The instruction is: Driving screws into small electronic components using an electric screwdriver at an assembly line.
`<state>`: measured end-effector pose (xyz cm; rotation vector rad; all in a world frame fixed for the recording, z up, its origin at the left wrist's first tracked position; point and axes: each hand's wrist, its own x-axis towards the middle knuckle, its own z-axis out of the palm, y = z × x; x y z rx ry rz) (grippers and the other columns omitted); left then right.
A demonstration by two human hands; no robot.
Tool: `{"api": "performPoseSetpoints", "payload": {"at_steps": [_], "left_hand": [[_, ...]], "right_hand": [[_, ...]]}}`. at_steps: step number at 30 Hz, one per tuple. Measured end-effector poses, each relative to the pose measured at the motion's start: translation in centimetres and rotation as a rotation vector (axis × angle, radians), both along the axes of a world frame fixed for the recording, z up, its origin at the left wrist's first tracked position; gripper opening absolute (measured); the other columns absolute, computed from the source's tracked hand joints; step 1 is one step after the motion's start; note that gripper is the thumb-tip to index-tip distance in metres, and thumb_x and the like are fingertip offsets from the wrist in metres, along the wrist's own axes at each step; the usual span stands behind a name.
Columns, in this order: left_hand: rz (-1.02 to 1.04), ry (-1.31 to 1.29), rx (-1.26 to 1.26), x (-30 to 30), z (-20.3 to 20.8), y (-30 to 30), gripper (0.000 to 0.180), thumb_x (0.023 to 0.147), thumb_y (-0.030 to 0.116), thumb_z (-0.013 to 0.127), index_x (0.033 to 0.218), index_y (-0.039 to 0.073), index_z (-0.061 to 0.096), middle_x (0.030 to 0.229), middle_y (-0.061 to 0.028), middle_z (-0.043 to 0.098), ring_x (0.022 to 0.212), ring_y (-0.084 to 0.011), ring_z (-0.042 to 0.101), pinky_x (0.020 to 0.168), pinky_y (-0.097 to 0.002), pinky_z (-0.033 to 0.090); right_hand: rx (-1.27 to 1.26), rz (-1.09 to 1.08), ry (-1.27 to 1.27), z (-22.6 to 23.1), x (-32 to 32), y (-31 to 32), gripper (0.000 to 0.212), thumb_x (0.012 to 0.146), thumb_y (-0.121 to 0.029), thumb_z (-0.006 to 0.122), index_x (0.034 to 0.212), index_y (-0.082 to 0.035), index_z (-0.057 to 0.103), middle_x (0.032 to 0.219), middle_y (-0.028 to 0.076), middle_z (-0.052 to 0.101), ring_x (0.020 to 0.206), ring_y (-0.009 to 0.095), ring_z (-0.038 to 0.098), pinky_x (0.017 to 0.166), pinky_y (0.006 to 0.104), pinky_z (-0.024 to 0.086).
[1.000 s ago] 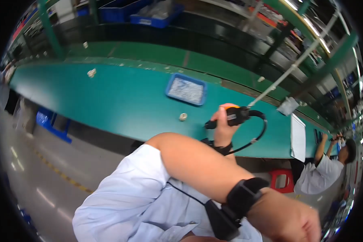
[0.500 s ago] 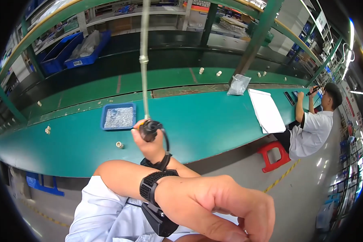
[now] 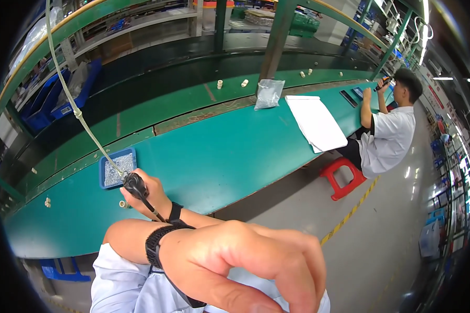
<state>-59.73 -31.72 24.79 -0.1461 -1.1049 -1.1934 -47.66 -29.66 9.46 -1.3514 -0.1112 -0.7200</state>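
Note:
My right hand [image 3: 150, 195] is wrapped round a black handheld tool [image 3: 136, 183] at the lower end of a pale hanging hose [image 3: 78, 112]. Its exact kind is unclear. Just beyond is a blue tray [image 3: 102, 175] filled with small silvery parts. A short cream ring-shaped piece [image 3: 124, 204] lies on the bench beside this hand. My left hand [image 3: 245, 261] crosses in front of my right forearm, close to the camera. Its fingers curl down toward the thumb, closed; the fingertips run off the lower edge, so anything in them is hidden. Both wrists wear black straps.
The green bench [image 3: 219, 156] runs toward a seated co-worker [image 3: 389, 130] at the right. White sheets [image 3: 316, 122] and a clear bag [image 3: 269, 94] lie along it. A red stool [image 3: 342, 177] stands at its edge. Blue bins [image 3: 83, 88] sit behind, at the left.
The view has turned, so the bench and its things sit farther left in the picture. The hose now slants down to the right. My right hand still grips the tool near the tray.

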Motion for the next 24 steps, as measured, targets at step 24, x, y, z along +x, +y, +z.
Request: {"api": "performPoseSetpoints", "payload": {"at_steps": [24], "left_hand": [[0.656,-0.235,-0.453,8.6,-3.3,12.9,0.012,0.085,0.011,0.058,0.083,0.000,0.060,0.081,-0.0127,0.061,0.074,-0.0192,0.057,0.064,-0.0311,0.046]], "right_hand": [[0.086,-0.128,0.076,-1.6,0.5,2.2,0.017,0.081,0.000,0.060,0.093,-0.004,0.050,0.066,0.003,0.052,0.055,0.010,0.054,0.050,0.0228,0.044]]}}
